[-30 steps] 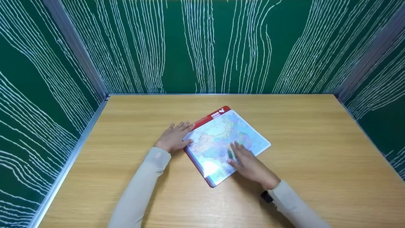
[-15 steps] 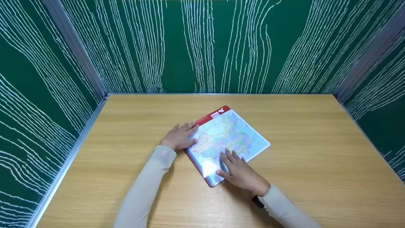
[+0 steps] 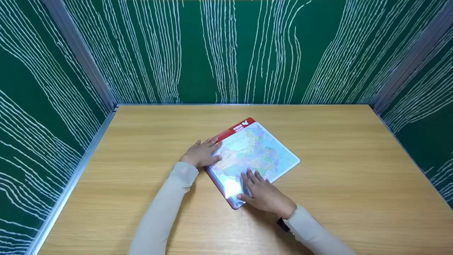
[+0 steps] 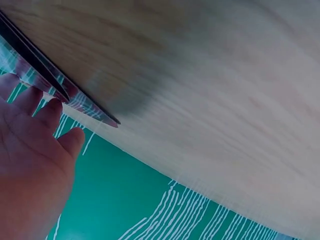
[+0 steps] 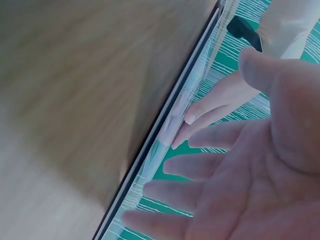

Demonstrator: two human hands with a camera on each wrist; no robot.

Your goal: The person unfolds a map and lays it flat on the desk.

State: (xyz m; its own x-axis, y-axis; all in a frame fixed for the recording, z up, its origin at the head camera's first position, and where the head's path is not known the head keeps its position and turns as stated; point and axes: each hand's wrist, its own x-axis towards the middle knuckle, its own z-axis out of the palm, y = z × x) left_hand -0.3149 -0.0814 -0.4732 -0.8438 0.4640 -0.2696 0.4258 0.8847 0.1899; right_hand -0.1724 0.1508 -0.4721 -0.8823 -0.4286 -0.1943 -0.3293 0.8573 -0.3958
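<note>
A thin map board [image 3: 254,152] with a red header strip lies turned at an angle on the table. My left hand [image 3: 201,153] rests at its left corner, fingers straight over the red strip and thumb on the map. Over the lower part of the map, my right hand [image 3: 263,193] is spread with fingers straight; its contact with the surface cannot be made out. In the left wrist view, the board [image 4: 82,102] appears edge-on beside my left hand [image 4: 35,150]. The right wrist view has my right palm [image 5: 240,165] facing the board's glossy surface [image 5: 170,125].
The wooden table [image 3: 347,159] surrounds the board on all sides. Green panels [image 3: 198,53] with white wavy lines stand at the back and both sides, joined by grey posts [image 3: 83,53]. A dark wrist strap piece [image 3: 283,225] hangs under my right sleeve. Bright glare hides part of the map.
My right hand has moved left and down across the map towards the lower corner. My left hand has shifted slightly right, further onto the board. The board stays nearly in place.
</note>
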